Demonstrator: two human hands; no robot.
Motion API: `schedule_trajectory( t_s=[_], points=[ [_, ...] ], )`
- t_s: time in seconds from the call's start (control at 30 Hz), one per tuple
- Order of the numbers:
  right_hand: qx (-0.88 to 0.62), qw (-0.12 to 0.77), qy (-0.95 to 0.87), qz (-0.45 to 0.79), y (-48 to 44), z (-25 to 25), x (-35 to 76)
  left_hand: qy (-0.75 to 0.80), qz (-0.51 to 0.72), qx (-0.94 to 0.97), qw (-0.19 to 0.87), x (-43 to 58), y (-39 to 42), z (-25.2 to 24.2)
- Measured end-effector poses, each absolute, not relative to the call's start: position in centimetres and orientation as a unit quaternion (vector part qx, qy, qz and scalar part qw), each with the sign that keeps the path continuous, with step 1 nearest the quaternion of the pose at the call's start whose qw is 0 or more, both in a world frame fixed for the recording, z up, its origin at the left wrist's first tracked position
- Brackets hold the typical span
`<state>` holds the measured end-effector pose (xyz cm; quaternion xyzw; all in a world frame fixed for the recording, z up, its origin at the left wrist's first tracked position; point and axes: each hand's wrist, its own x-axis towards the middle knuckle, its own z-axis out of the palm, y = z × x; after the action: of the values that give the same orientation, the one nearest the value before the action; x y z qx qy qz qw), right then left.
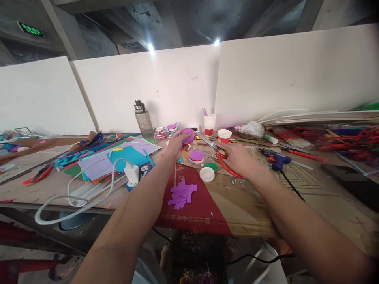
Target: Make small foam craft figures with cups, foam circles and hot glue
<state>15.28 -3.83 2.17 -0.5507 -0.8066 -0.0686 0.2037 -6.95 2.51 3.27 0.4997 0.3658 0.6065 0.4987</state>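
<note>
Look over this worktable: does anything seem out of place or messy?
Yes, mildly. The white cable loops out past the front of the table, where it might snag. Purple cut pieces lie in a jumbled heap on the red-printed cardboard, unlike the neat purple-topped disc beyond them.

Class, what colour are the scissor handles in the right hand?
The scissor handles are orange-red, showing best in the head view.

We hold a round purple disc (187, 136), its flat face tilted up toward us. Our silver-bladed scissors (214, 146), orange-red at the handles, point toward it, tips just beside its edge
</note>
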Motion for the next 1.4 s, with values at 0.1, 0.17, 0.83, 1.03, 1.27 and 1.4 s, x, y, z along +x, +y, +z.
schedule_trajectory(
  t_s=[0.1, 0.17, 0.83, 1.03, 1.27, 1.4],
  points=[
    [-0.556, 0.197, -0.804, -0.073, -3.9, 2.3, 15.2, 0.376, 0.608, 0.516, 0.472, -7.0, 2.8, 3.1],
    [-0.555, 0.192, -0.806, -0.072, -4.0, 2.4, 15.1, 0.383, 0.608, 0.533, 0.447, -7.0, 2.9, 2.9],
    [-0.581, 0.170, -0.790, -0.096, -4.6, 2.8, 14.4, 0.344, 0.586, 0.531, 0.506, -6.3, 2.0, 3.2],
    [-0.579, 0.175, -0.790, -0.099, -4.7, 2.9, 14.3, 0.337, 0.578, 0.530, 0.521, -6.3, 2.1, 3.2],
    [-0.580, 0.174, -0.787, -0.115, -4.9, 2.8, 14.1, 0.345, 0.594, 0.502, 0.525, -6.4, 2.3, 3.1],
    [-0.582, 0.169, -0.786, -0.122, -4.9, 2.7, 14.1, 0.341, 0.592, 0.509, 0.524, -6.4, 2.3, 3.1]
  ],
)
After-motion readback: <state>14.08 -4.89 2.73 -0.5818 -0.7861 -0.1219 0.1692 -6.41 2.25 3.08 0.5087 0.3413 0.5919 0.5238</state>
